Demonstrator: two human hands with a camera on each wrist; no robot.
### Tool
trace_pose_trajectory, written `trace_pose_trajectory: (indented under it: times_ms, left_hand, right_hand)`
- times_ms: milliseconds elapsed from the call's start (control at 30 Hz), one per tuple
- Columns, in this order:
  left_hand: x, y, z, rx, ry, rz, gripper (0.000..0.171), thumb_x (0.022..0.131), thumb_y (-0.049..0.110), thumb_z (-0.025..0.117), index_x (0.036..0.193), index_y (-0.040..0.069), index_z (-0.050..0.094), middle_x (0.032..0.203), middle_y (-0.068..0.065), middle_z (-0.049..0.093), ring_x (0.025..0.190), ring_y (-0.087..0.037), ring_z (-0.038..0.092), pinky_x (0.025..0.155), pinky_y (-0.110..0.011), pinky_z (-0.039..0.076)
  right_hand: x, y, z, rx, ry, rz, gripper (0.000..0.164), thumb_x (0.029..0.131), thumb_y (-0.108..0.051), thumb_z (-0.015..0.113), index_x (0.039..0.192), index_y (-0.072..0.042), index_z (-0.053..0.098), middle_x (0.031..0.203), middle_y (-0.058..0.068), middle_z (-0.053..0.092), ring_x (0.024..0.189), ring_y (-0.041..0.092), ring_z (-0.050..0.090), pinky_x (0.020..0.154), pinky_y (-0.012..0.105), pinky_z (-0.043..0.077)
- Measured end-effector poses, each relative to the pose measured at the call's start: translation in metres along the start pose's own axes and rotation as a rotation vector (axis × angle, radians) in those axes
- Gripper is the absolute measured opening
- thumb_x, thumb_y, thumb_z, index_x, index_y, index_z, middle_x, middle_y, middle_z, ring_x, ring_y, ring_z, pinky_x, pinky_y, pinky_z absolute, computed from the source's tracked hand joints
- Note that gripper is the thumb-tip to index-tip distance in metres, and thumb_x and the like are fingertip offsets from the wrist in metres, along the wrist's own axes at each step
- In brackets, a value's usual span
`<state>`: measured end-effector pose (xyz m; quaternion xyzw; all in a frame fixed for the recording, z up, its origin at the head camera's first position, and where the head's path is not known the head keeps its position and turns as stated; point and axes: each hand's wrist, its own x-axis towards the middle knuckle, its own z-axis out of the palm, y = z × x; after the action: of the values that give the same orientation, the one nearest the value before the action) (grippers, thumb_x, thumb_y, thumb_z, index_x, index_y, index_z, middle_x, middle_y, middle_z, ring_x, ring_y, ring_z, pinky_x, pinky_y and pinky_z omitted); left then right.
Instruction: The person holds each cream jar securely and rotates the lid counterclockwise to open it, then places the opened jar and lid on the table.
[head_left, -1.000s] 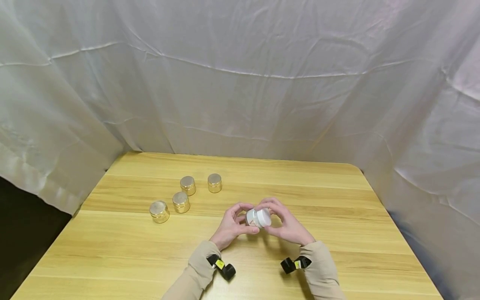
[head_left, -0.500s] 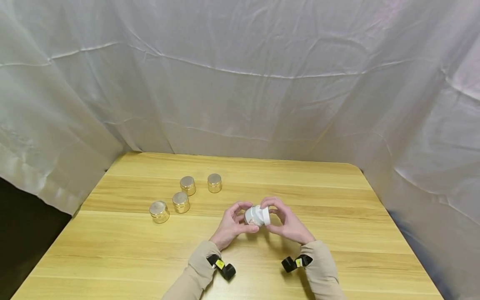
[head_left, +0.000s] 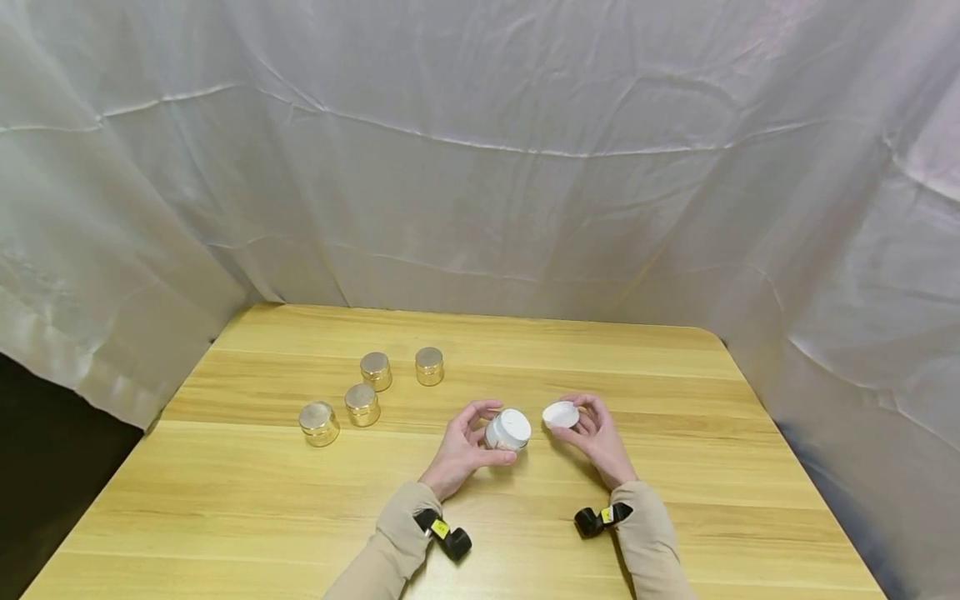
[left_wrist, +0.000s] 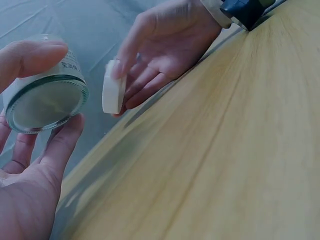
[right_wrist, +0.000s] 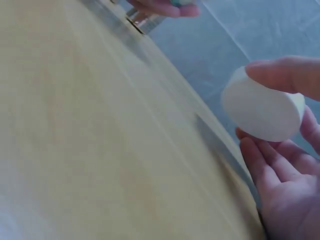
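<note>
My left hand point(head_left: 461, 454) grips a small glass jar point(head_left: 507, 431) with a printed label, thumb on one side and fingers on the other. The jar tilts so its white top faces up and toward the right; its round glass base point(left_wrist: 48, 106) shows in the left wrist view. In my right hand point(head_left: 600, 440) is a white round lid point(head_left: 561, 415), pinched between thumb and fingers, its inner side turned up in the head view. From the right wrist the lid's flat outer face point(right_wrist: 262, 110) shows. A short gap separates lid and jar, both held above the table.
Several gold-coloured lidded jars stand upright at the left of the wooden table point(head_left: 225, 500), among them a front one point(head_left: 319, 424) and a rear one point(head_left: 429, 367). Pale grey cloth point(head_left: 480, 192) hangs behind the table's far edge and along the sides.
The right hand has drawn the white lid off the jar and away to the right, turning its inner side up. The jar, in the left hand, now tips more upright with its top exposed.
</note>
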<state>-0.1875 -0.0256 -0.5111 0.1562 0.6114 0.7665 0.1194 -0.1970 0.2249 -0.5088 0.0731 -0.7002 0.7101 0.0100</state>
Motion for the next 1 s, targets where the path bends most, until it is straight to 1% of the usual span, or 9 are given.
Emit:
trace_pose_trajectory:
  times_ms: [167, 233, 333, 400, 533, 667, 767, 867, 1000]
  left_hand:
    - [0.001, -0.001, 0.0, 0.001, -0.004, 0.003, 0.084, 0.068, -0.012, 0.08, 0.144, -0.004, 0.044, 0.133, -0.011, 0.048, 0.119, -0.02, 0.061, 0.109, -0.03, 0.048]
    - [0.001, -0.002, 0.0, 0.003, -0.009, -0.005, 0.083, 0.069, -0.014, 0.079, 0.144, -0.002, 0.046, 0.135, -0.013, 0.048, 0.12, -0.02, 0.061, 0.11, -0.03, 0.049]
    - [0.001, -0.003, 0.0, 0.012, -0.017, -0.014, 0.08, 0.07, -0.013, 0.078, 0.144, -0.002, 0.048, 0.141, -0.02, 0.049, 0.124, -0.025, 0.061, 0.112, -0.032, 0.048]
    - [0.001, -0.003, 0.0, 0.024, -0.022, -0.009, 0.077, 0.071, -0.012, 0.078, 0.142, -0.003, 0.049, 0.143, -0.024, 0.05, 0.129, -0.028, 0.058, 0.114, -0.033, 0.047]
    - [0.001, -0.003, 0.0, 0.048, -0.027, -0.006, 0.073, 0.073, -0.008, 0.08, 0.14, -0.003, 0.052, 0.142, -0.025, 0.055, 0.133, -0.031, 0.055, 0.117, -0.033, 0.044]
    - [0.001, -0.003, 0.0, 0.045, -0.029, -0.031, 0.073, 0.073, -0.007, 0.081, 0.14, -0.004, 0.051, 0.141, -0.026, 0.056, 0.131, -0.032, 0.058, 0.114, -0.034, 0.047]
    - [0.001, -0.004, 0.0, 0.039, -0.026, -0.042, 0.074, 0.074, -0.006, 0.08, 0.141, -0.006, 0.048, 0.14, -0.028, 0.056, 0.128, -0.033, 0.06, 0.112, -0.035, 0.05]
    - [0.001, -0.005, 0.0, 0.04, -0.023, -0.05, 0.074, 0.075, -0.006, 0.08, 0.141, -0.006, 0.048, 0.139, -0.029, 0.057, 0.126, -0.032, 0.062, 0.11, -0.034, 0.051]
    - [0.001, -0.004, 0.001, 0.036, -0.021, -0.062, 0.074, 0.074, -0.008, 0.08, 0.141, -0.005, 0.048, 0.139, -0.029, 0.056, 0.126, -0.034, 0.062, 0.109, -0.034, 0.051]
  right_hand:
    - [0.002, 0.004, -0.006, -0.01, 0.163, 0.027, 0.055, 0.081, 0.013, 0.072, 0.123, 0.008, 0.037, 0.131, 0.014, 0.055, 0.104, -0.001, 0.065, 0.093, 0.015, 0.056]
    - [0.002, 0.004, -0.008, -0.047, 0.215, 0.035, 0.057, 0.082, 0.012, 0.072, 0.127, 0.006, 0.037, 0.132, 0.016, 0.054, 0.104, -0.003, 0.064, 0.09, 0.013, 0.056]
    - [0.003, 0.004, -0.011, -0.113, 0.261, 0.046, 0.061, 0.084, 0.012, 0.07, 0.134, 0.005, 0.036, 0.136, 0.02, 0.049, 0.107, -0.003, 0.06, 0.09, 0.009, 0.053]
    - [0.004, 0.005, -0.012, -0.155, 0.281, 0.052, 0.063, 0.084, 0.012, 0.07, 0.137, 0.006, 0.036, 0.138, 0.021, 0.046, 0.113, 0.003, 0.058, 0.09, 0.006, 0.05]
    - [0.005, 0.006, -0.014, -0.221, 0.316, 0.032, 0.068, 0.083, 0.012, 0.071, 0.14, 0.007, 0.036, 0.14, 0.024, 0.042, 0.128, 0.025, 0.052, 0.097, 0.003, 0.044]
    - [0.004, 0.008, -0.017, -0.354, 0.371, -0.028, 0.069, 0.083, 0.009, 0.074, 0.141, 0.007, 0.038, 0.141, 0.029, 0.046, 0.135, 0.04, 0.048, 0.118, 0.026, 0.041]
    - [0.004, 0.008, -0.02, -0.479, 0.414, -0.055, 0.067, 0.083, 0.005, 0.075, 0.141, 0.005, 0.04, 0.138, 0.03, 0.051, 0.135, 0.044, 0.05, 0.12, 0.047, 0.039]
    - [0.004, 0.008, -0.022, -0.577, 0.451, -0.059, 0.067, 0.082, 0.002, 0.076, 0.14, 0.003, 0.042, 0.136, 0.03, 0.055, 0.132, 0.045, 0.053, 0.116, 0.05, 0.043]
    - [0.004, 0.009, -0.024, -0.656, 0.469, -0.046, 0.068, 0.082, -0.001, 0.077, 0.141, 0.001, 0.042, 0.138, 0.029, 0.056, 0.13, 0.046, 0.055, 0.111, 0.055, 0.044]
